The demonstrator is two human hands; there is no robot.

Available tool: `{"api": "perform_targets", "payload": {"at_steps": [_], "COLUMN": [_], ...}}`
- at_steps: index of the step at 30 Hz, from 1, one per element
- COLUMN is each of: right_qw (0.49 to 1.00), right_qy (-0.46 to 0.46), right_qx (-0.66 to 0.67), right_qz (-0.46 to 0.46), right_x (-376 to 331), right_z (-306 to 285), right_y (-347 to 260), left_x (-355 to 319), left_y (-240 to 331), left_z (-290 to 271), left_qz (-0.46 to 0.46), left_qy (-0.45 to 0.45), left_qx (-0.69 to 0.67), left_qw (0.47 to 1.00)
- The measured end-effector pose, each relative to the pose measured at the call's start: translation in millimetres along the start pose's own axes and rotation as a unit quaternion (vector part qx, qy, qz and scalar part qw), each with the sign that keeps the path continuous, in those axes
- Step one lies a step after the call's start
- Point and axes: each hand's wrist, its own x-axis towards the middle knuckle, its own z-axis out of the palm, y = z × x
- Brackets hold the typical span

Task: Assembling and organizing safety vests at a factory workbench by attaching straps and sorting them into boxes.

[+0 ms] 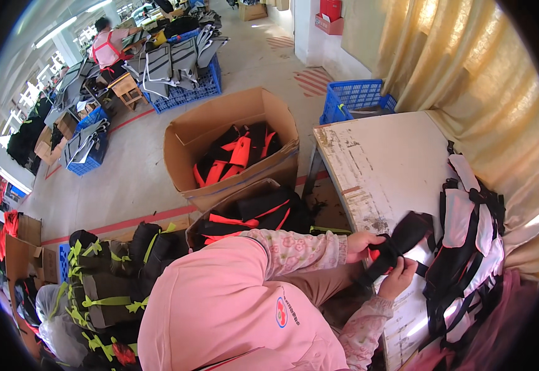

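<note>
A black fabric strap piece [410, 232] with a bit of red on it is held between my two hands over the near edge of the worktable [375, 161]. My left hand [362, 245] grips its near end, fingers closed around the black fabric beside the red patch. Just below, my right hand [398, 278] pinches a narrower black strip of the same piece. Its wide flap stands up past my fingers, toward the table. Beyond it lies a pile of black and white strapped pieces [461, 247], close to the flap.
Left of the table stand an open cardboard box [183, 139] of black and red pieces and a second box behind my arm. A blue crate [353, 99] sits past the table's far end, by yellow curtains [467, 68]. Another person [108, 49] works far left among crates.
</note>
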Motion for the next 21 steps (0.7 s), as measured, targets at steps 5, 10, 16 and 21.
{"api": "perform_targets", "payload": {"at_steps": [5,10,16,21], "right_qw": [0.997,0.881,0.804,0.848], "right_qy": [0.004,0.0,-0.11,-0.005], "right_qx": [0.081,0.436,0.549,0.513], "right_qz": [-0.011,0.184,0.201,0.133], "right_x": [16.5,8.2,-1.2,12.1], "right_z": [-14.4,-3.0,8.7,-3.1], "right_y": [29.7,-27.2,-23.1,-36.7], "left_x": [-19.9,-20.8,-11.6,3.6], "left_y": [-0.1,17.3,44.1,17.4], "left_z": [40.9,51.4,54.9,40.7], "left_qz": [-0.123,-0.053,0.107,0.095], "left_qy": [-0.124,-0.052,0.023,0.008], "left_qx": [-0.144,-0.001,0.341,0.178], "left_qw": [0.974,0.997,0.934,0.979]}}
